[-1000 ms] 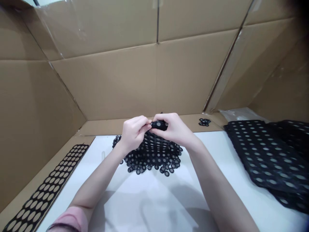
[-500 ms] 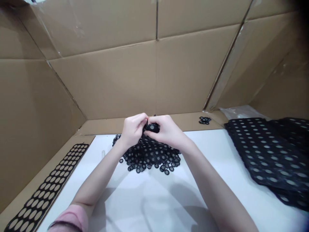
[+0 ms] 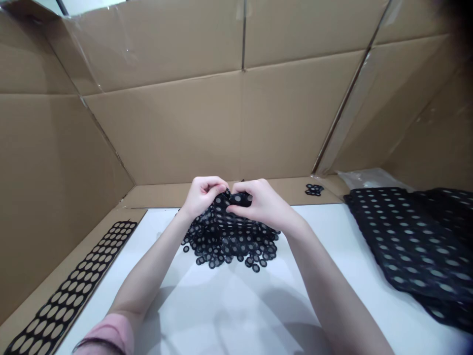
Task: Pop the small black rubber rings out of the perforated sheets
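Note:
My left hand (image 3: pixel 204 198) pinches the edge of a black perforated sheet (image 3: pixel 221 206) with grey round spots, thumb against forefinger. Close beside it on the right, my right hand (image 3: pixel 263 203) curls around a folded part of the same sheet, thumb below and fingers above. The sheet hangs down between the hands over a heap of small black rings (image 3: pixel 229 245) with grey centres, on the white tabletop (image 3: pixel 221 305). Where the sheet ends and the heap begins is hard to make out.
Cardboard walls (image 3: pixel 185 128) enclose the back and sides. Along the left lies a black strip with large round holes (image 3: pixel 79 281). Stacked spotted black sheets (image 3: pixel 410 241) lie at the right, by a clear plastic bag (image 3: pixel 373 178). A small ring cluster (image 3: pixel 314 189) sits at the back right.
My hands have drawn slightly apart, and more of the sheet shows between them. The camera view has tilted up a little.

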`<state>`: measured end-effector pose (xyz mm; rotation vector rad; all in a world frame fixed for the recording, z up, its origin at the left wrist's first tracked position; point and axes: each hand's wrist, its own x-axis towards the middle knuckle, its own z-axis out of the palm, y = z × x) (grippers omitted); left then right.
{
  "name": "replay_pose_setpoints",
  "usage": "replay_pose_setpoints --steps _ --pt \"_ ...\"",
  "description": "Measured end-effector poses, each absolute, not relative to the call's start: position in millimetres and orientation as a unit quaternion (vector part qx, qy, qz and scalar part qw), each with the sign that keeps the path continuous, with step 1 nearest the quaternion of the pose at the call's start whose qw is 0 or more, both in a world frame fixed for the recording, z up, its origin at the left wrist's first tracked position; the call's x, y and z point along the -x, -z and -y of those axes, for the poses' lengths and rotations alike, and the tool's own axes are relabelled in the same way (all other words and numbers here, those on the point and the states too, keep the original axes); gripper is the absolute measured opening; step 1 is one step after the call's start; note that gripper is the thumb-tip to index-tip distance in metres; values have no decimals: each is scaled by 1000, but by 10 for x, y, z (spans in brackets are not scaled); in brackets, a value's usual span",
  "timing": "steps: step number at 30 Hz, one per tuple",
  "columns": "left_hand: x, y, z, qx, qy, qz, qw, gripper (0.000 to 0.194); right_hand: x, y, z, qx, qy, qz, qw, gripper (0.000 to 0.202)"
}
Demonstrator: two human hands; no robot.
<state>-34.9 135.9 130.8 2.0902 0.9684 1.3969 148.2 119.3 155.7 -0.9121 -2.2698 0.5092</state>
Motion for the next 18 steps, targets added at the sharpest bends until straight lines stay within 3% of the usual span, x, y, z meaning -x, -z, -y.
replay_pose_setpoints --steps 4,7,10,18 --pt "342 -1293 -1352 -720 -565 -364 174 20 -1464 -1566 -1178 346 -197 833 384 9" --pt "349 -1294 -1337 -705 -587 -380 119 20 -1448 -1549 -1182 366 -219 796 430 28" --pt "369 -1310 -1332 -726 -568 -375 101 19 -1437 -1528 -1189 383 -222 789 426 44" --pt "407 -1341 -1332 -774 -520 -353 75 19 -1433 -1483 -1208 360 -197 807 424 54"
